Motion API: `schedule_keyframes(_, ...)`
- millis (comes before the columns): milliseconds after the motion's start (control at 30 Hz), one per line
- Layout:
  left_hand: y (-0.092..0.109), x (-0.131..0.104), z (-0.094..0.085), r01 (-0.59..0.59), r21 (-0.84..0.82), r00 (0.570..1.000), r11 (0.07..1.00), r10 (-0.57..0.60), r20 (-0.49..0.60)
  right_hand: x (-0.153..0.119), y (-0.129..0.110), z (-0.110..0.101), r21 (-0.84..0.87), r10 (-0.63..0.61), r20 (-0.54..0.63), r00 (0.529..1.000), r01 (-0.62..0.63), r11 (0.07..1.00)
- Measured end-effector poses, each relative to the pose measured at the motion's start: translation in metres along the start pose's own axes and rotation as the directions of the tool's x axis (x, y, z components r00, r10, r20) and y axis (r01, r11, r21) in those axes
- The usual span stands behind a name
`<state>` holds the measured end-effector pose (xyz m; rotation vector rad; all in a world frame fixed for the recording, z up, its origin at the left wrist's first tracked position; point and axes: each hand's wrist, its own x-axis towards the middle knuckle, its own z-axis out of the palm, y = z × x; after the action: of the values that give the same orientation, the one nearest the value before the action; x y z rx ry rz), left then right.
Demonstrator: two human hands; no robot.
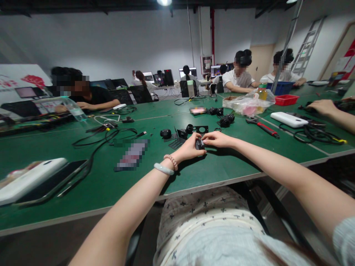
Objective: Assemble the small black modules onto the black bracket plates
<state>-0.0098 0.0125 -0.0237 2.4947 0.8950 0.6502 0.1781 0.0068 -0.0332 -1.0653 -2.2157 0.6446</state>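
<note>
2 hands meet over 1 small black part (200,144) near the front edge of the green table (111,181): my left hand (189,149) curls around it from the side, my right hand (217,139) pinches it from the other. Around me I see a white-walled workroom with monitors (188,72) at the back. Just beyond the part lie about 5 more black pieces (191,130). I count 1 red-handled tool (263,128), 1 red tray (286,99), 1 blue bin (280,88), 2 white boxes (288,119), and 1 ladder (306,46) on the right.
</note>
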Motion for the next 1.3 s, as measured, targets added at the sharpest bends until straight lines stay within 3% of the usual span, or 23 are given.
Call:
schedule_keyframes(700,-0.005,0.0,0.003,-0.007,-0.016,1.0,1.0,0.007,-0.013,-0.002,-0.003,0.0,-0.04,-0.049,0.051,0.998,0.051,0.998)
schedule_keyframes(1000,-0.009,0.003,0.004,-0.01,0.005,1.0,1.0,0.01,-0.004,0.0,-0.003,-0.001,-0.181,-0.121,0.105,0.987,0.139,0.974)
schedule_keyframes(1300,-0.009,0.002,0.005,0.003,0.011,1.0,1.0,-0.003,0.0,0.0,-0.004,0.001,-0.228,-0.105,0.118,0.988,0.13,0.965)
